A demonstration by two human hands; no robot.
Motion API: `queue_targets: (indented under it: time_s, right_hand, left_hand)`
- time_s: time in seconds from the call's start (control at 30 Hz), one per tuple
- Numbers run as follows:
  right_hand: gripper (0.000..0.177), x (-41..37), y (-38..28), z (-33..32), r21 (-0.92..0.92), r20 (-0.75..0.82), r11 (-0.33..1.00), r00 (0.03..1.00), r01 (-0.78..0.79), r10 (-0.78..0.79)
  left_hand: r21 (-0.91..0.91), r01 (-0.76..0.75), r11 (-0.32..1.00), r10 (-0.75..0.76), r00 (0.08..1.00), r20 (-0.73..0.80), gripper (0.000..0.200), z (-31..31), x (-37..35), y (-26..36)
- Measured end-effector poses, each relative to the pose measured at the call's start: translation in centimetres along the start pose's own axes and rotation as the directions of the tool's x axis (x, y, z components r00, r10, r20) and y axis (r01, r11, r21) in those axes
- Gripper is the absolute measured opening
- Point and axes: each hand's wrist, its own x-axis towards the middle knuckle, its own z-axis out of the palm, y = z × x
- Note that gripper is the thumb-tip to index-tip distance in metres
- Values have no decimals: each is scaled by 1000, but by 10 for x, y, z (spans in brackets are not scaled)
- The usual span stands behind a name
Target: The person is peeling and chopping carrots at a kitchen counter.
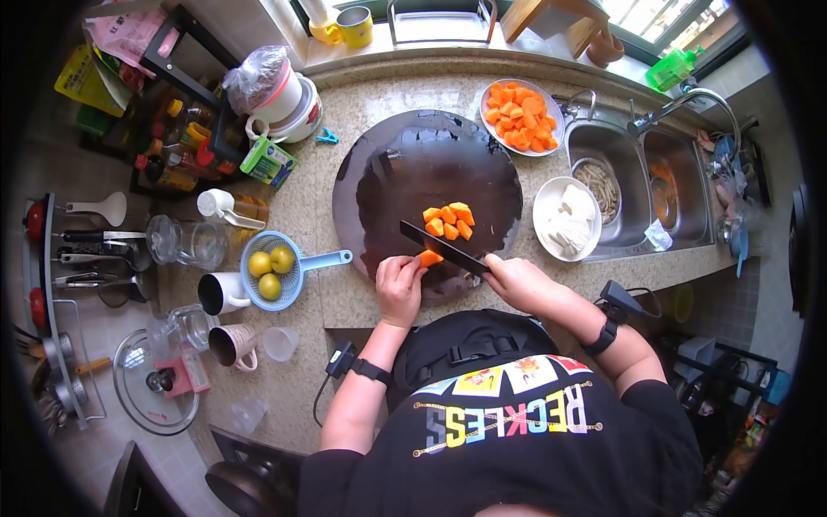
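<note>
On the round dark cutting board, my left hand pinches a carrot piece near the front edge. My right hand is wrapped round the handle of a black-bladed knife, whose blade lies across the board against that carrot piece. Just beyond the blade sits a small group of cut carrot chunks. A plate heaped with carrot pieces stands behind the board to the right. Nearer, a white bowl holds white pieces.
Left of the board are a blue strainer with yellow-green fruits, mugs, a glass pitcher and an oil jug. A double sink with a faucet lies to the right. A green box stands at the back left.
</note>
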Motion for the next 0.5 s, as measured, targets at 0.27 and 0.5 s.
queue_targets:
  time_s: [0.27,0.5]
  right_hand:
    - [15,10,-21,-6,-90,69,996,997,-9,15]
    - [13,53,-18,45,-142,-37,989,999,-37,32]
  left_hand:
    - [-8,9,1000,-9,999,-30,23,5,-4,-1]
    - [-16,15,1000,-15,1000,-16,23,7,-9,-3]
